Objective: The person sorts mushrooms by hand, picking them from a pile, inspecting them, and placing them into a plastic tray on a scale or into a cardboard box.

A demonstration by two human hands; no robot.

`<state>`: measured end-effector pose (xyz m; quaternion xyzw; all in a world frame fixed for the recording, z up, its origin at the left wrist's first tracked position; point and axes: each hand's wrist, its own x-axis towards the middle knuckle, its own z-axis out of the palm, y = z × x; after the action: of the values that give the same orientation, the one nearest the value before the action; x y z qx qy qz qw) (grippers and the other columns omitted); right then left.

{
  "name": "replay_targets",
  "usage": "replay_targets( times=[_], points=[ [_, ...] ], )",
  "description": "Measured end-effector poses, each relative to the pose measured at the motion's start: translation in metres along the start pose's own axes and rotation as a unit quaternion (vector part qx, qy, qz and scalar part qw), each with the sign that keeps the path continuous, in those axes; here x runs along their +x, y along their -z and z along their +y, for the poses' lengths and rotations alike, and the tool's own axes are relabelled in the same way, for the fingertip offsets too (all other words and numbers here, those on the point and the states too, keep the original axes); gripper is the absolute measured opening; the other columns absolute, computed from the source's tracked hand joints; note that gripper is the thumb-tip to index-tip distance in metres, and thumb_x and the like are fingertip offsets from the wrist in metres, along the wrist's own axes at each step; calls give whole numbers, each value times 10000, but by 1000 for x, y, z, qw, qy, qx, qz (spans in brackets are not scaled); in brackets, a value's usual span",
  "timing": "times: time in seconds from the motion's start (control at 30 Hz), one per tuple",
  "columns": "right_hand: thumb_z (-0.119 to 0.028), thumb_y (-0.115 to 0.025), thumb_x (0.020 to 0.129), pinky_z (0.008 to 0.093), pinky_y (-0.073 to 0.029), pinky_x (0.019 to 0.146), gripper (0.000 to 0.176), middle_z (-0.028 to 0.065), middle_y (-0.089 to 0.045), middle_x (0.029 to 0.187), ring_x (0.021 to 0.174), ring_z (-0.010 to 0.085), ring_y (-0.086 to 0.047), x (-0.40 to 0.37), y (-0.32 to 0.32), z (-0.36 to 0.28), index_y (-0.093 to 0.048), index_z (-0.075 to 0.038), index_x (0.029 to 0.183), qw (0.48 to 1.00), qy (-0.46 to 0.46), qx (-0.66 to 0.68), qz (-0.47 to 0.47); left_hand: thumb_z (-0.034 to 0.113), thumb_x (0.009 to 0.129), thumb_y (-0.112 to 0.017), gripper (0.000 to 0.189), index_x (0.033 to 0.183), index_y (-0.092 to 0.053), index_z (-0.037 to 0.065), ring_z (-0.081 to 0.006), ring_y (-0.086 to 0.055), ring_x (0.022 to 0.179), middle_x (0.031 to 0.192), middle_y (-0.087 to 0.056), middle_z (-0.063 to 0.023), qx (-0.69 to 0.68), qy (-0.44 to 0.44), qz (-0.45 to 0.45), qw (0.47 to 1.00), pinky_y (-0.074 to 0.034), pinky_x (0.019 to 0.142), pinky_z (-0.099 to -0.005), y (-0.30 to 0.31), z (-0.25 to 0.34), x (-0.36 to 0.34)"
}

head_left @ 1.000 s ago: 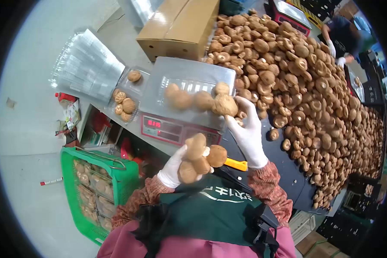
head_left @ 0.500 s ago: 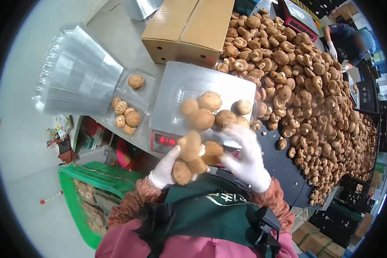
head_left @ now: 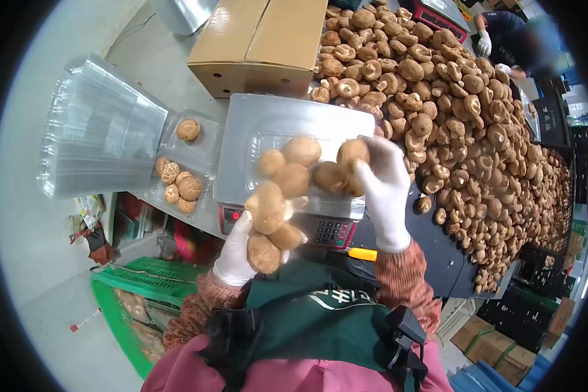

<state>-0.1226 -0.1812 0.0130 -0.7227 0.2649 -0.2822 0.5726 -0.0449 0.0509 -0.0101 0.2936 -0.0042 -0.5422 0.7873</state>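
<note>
My left hand (head_left: 236, 256), white-gloved, is closed around several brown shiitake mushrooms (head_left: 265, 208) in front of the scale. My right hand (head_left: 387, 189), also gloved, grips a shiitake mushroom (head_left: 353, 154) between thumb and fingers at the right end of a clear plastic tray (head_left: 258, 140). More shiitake mushrooms (head_left: 302, 151) lie in that tray, which sits on the metal plate of a digital scale (head_left: 366, 123). My left hand and its mushrooms cover most of the red display; the keypad (head_left: 333, 230) shows.
To the left stand nested clear trays (head_left: 104, 130), beside a tray of several patterned mushrooms (head_left: 189, 187) and one holding a single mushroom (head_left: 188, 129). A cardboard box (head_left: 255, 46) is behind the scale. Right is a large mushroom heap (head_left: 451, 111); an orange handle (head_left: 362, 254) lies nearer. A co-worker (head_left: 516, 42) stands beyond.
My right hand has moved up and away from my left hand to the tray's right end, gripping a mushroom there. My left hand still holds its mushrooms. The view has shifted slightly.
</note>
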Motion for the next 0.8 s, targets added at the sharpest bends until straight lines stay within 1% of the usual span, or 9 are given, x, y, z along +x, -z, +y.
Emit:
replay_targets(
  times=[0.03, 0.1, 0.17, 0.2, 0.3, 0.37, 0.5, 0.7, 0.8],
  points=[
    [-77, -720, 849, 335, -542, 884, 396, 118, -677, 1130, 1050, 192, -651, 11, -5, -2, -611, -7, 1223, 999, -17, -6, 30, 637, 956, -502, 741, 1408, -436, 54, -377, -672, 1019, 1496, -411, -262, 5, 2, -1, 1000, -586, 588, -351, 1, 1, -2],
    [-101, -644, 917, 428, -503, 980, 309, 183, -669, 1176, 1103, 370, -637, 19, -6, 24, -618, -30, 1217, 980, 66, -179, -63, 631, 976, -470, 766, 1459, -396, 40, -302, -684, 1038, 1473, -463, -207, 14, 9, -6, 1000, -588, 674, -353, 3, 4, -4],
    [-99, -617, 935, 487, -414, 1080, 286, 218, -642, 1208, 1181, 456, -565, 19, -6, 51, -616, -29, 1212, 904, 263, -330, -64, 614, 985, -463, 745, 1438, -412, 25, -286, -685, 1011, 1449, -480, -217, 22, 16, 14, 1000, -579, 660, -350, 5, 5, -6],
    [-105, -598, 950, 500, -349, 1131, 301, 227, -622, 1254, 1257, 451, -521, 18, -1, 47, -608, -21, 1239, 929, 237, -279, -62, 605, 989, -460, 737, 1434, -413, 19, -283, -684, 1005, 1442, -487, -217, 25, 12, 14, 1000, -577, 658, -349, 8, 5, -7],
    [-79, -579, 964, 453, -433, 1057, 346, 227, -611, 1253, 1207, 372, -570, 13, 22, 12, -578, 10, 1298, 996, 14, -76, 41, 453, 1029, -463, 579, 1362, -487, -20, -239, -694, 947, 1270, -615, -189, 56, 28, 56, 996, -572, 661, -339, 3, 5, -11],
    [-117, -684, 888, 440, -482, 993, 436, 208, -623, 1219, 1097, 368, -617, -3, 30, -3, -583, 3, 1296, 973, 127, -193, -29, 364, 1041, -475, 489, 1324, -525, -32, -216, -699, 915, 1173, -667, -166, 138, 67, 91, 984, -568, 657, -331, 3, 6, -14],
    [-212, -823, 733, 448, -502, 995, 720, 203, -533, 1386, 1224, 405, -557, -59, 18, -38, -529, -84, 1377, 884, 200, -217, -361, 269, 1035, -572, 356, 1275, -604, 8, -87, -611, 867, 1073, -668, -29, 359, 141, -15, 923, -511, 724, -251, -16, -1, -7],
    [-192, -816, 759, 440, -467, 1054, 660, 219, -560, 1361, 1285, 393, -530, -48, 24, -17, -550, -51, 1347, 942, 130, -191, -245, 286, 1043, -559, 428, 1372, -559, 11, -68, -618, 933, 1119, -663, -19, 239, 169, 4, 956, -526, 723, -232, -34, 14, -6],
    [-126, -779, 778, 415, -438, 1076, 624, 212, -561, 1348, 1298, 370, -533, -23, 17, -18, -535, -30, 1344, 969, 115, -128, -179, 207, 1039, -533, 365, 1329, -579, -10, -109, -661, 899, 1089, -683, -78, 319, 96, 58, 941, -553, 692, -236, -24, 15, -8]
  ],
)
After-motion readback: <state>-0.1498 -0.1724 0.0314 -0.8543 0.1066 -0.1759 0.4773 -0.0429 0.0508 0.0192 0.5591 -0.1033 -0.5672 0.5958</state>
